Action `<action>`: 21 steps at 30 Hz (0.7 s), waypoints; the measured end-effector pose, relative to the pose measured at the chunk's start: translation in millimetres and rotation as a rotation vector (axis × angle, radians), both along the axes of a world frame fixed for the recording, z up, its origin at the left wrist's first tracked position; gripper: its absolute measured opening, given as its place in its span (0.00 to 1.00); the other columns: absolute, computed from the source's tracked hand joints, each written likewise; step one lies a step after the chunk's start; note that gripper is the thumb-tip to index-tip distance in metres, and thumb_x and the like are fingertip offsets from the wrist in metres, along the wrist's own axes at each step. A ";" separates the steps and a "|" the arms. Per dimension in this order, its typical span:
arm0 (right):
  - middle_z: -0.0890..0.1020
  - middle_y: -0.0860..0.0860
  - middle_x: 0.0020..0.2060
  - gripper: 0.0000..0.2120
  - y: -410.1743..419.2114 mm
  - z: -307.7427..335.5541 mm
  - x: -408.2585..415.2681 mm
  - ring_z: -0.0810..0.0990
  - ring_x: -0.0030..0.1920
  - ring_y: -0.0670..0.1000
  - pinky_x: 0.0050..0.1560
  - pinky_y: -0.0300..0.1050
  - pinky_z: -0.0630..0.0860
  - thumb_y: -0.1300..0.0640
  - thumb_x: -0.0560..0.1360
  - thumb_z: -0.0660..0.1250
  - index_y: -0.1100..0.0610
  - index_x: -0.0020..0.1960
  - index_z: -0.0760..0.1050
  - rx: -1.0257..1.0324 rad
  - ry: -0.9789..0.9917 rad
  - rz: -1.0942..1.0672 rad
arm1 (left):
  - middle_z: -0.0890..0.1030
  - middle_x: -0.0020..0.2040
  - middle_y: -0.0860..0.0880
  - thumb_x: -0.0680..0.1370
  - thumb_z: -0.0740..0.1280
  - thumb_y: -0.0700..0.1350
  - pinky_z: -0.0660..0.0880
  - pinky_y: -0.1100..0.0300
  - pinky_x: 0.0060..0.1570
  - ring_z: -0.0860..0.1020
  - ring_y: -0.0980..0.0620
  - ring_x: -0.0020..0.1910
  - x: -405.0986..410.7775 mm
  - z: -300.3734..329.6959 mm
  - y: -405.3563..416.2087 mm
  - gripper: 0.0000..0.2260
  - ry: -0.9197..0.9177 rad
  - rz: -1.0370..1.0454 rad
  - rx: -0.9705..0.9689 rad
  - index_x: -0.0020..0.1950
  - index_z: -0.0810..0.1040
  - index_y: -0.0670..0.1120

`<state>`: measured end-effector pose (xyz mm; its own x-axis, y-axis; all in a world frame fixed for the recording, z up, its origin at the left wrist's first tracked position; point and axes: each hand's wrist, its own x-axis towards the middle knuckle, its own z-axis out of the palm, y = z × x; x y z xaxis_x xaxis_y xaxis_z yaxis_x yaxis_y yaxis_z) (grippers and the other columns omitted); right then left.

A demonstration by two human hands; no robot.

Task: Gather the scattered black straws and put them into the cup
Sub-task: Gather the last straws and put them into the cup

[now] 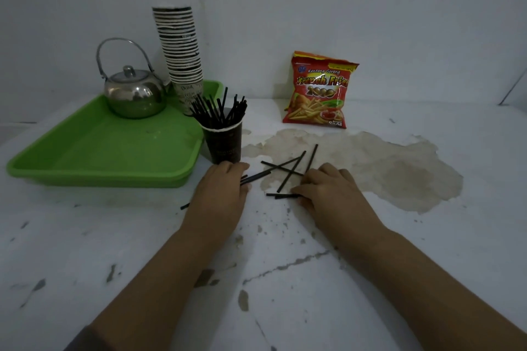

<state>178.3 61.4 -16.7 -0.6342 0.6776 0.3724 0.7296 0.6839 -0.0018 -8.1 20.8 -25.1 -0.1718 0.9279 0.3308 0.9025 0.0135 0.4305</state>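
Both hands lie palm-down on the worktop [427,251], at either end of a loose cluster of black straws [288,172]. Left hand [221,189] rests flat over the ends of a few straws, just in front of the dark cup [224,144]. Right hand [328,189] has its fingers curled over the near ends of two straws lying side by side. Neither hand has visibly lifted anything; grip under the palms cannot be told.

Cup stands upright beside the green tray [94,148], already holding a good bundle of straws; roughly half a dozen are still loose.

Judgement on the step: sweep the hands inward to align the crossed straws into one parallel bundle, then pinch near the middle, so that none roll off.

One straw tip [185,206] pokes out left of the left wrist and could easily be missed. Straw count under the palms is hidden. Light is dim, and dark specks on the surface resemble straw fragments.
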 end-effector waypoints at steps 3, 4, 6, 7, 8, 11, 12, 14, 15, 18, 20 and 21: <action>0.81 0.50 0.36 0.05 -1.2 1.6 -2.5 0.77 0.41 0.55 0.40 0.48 0.72 0.60 0.67 0.73 0.53 0.42 0.81 0.012 -0.018 -0.019 | 0.76 0.58 0.43 0.78 0.61 0.41 0.69 0.54 0.58 0.70 0.46 0.58 0.6 -0.3 0.6 0.15 -0.006 -0.005 0.015 0.65 0.70 0.44; 0.81 0.50 0.35 0.06 -1.4 1.4 -3.0 0.77 0.40 0.54 0.39 0.47 0.72 0.60 0.65 0.74 0.53 0.40 0.81 0.011 -0.027 -0.027 | 0.76 0.57 0.43 0.78 0.61 0.41 0.69 0.54 0.57 0.70 0.47 0.58 0.8 -0.2 0.8 0.15 -0.005 -0.008 0.017 0.65 0.70 0.44; 0.80 0.49 0.35 0.10 -1.5 -0.1 -4.3 0.77 0.39 0.53 0.38 0.46 0.73 0.62 0.61 0.77 0.53 0.38 0.79 0.009 -0.066 -0.039 | 0.77 0.57 0.43 0.78 0.61 0.40 0.69 0.54 0.56 0.71 0.47 0.57 1.7 0.5 1.0 0.15 0.001 -0.014 0.014 0.65 0.71 0.44; 0.80 0.49 0.35 0.11 -1.2 -0.9 -4.7 0.77 0.38 0.53 0.37 0.45 0.73 0.62 0.59 0.77 0.53 0.38 0.78 0.010 -0.084 -0.046 | 0.77 0.56 0.43 0.78 0.61 0.39 0.70 0.54 0.55 0.71 0.47 0.56 2.5 1.2 1.3 0.15 0.008 -0.017 0.015 0.65 0.71 0.44; 0.80 0.50 0.35 0.12 -1.1 -1.4 -5.1 0.77 0.38 0.52 0.37 0.45 0.73 0.63 0.59 0.77 0.54 0.37 0.78 0.013 -0.092 -0.051 | 0.77 0.55 0.43 0.78 0.60 0.38 0.70 0.54 0.55 0.71 0.47 0.55 3.2 1.8 1.4 0.15 0.016 -0.018 0.015 0.65 0.71 0.43; 0.79 0.51 0.33 0.10 0.0 -3.2 -5.3 0.77 0.35 0.53 0.34 0.44 0.73 0.64 0.60 0.76 0.55 0.35 0.77 0.028 -0.086 -0.055 | 0.77 0.53 0.42 0.78 0.60 0.37 0.71 0.53 0.53 0.72 0.46 0.53 3.9 3.8 2.7 0.14 0.038 -0.015 -0.011 0.63 0.72 0.42; 0.79 0.51 0.32 0.10 -0.2 -3.8 -5.3 0.77 0.34 0.53 0.34 0.43 0.73 0.64 0.60 0.76 0.56 0.35 0.76 0.032 -0.089 -0.056 | 0.77 0.53 0.42 0.78 0.59 0.37 0.71 0.53 0.53 0.72 0.46 0.53 3.8 4.3 3.2 0.14 0.052 -0.015 -0.027 0.63 0.73 0.42; 0.79 0.51 0.31 0.11 -0.2 -5.1 -5.6 0.76 0.33 0.52 0.33 0.43 0.73 0.64 0.59 0.77 0.56 0.35 0.76 0.044 -0.098 -0.053 | 0.77 0.53 0.41 0.78 0.58 0.37 0.71 0.53 0.53 0.72 0.45 0.54 3.7 5.2 3.8 0.13 0.080 -0.017 -0.059 0.61 0.74 0.41; 0.79 0.51 0.31 0.11 -0.4 -5.2 -6.0 0.76 0.33 0.52 0.32 0.43 0.73 0.64 0.59 0.77 0.56 0.36 0.76 0.046 -0.096 -0.050 | 0.77 0.54 0.41 0.78 0.58 0.36 0.70 0.53 0.53 0.72 0.45 0.54 3.8 5.8 3.8 0.13 0.086 -0.019 -0.066 0.61 0.74 0.41; 0.78 0.51 0.31 0.11 -2.2 -4.7 -5.6 0.75 0.32 0.52 0.32 0.44 0.73 0.64 0.62 0.75 0.56 0.37 0.74 0.025 -0.055 -0.048 | 0.77 0.55 0.41 0.78 0.57 0.37 0.70 0.54 0.54 0.72 0.45 0.56 4.3 9.1 3.1 0.14 0.077 -0.019 -0.083 0.63 0.74 0.42; 0.78 0.52 0.33 0.08 -3.7 -3.4 -4.7 0.74 0.34 0.53 0.36 0.45 0.69 0.65 0.67 0.70 0.57 0.41 0.72 -0.011 -0.036 -0.049 | 0.77 0.54 0.40 0.78 0.57 0.38 0.71 0.53 0.52 0.72 0.45 0.54 4.6 11.1 2.4 0.13 0.088 -0.020 -0.111 0.60 0.75 0.41; 0.77 0.53 0.36 0.05 -4.4 -1.9 -4.1 0.74 0.37 0.54 0.39 0.45 0.66 0.65 0.72 0.65 0.57 0.44 0.72 -0.033 -0.033 -0.047 | 0.77 0.53 0.40 0.78 0.58 0.38 0.71 0.52 0.52 0.72 0.44 0.54 4.5 11.5 2.2 0.13 0.097 -0.023 -0.124 0.59 0.76 0.40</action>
<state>174.1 57.1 -18.6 -0.6130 0.7185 0.3287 0.7610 0.6487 0.0011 -3.7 23.0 -13.6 -0.1229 0.9661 0.2271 0.9406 0.0403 0.3372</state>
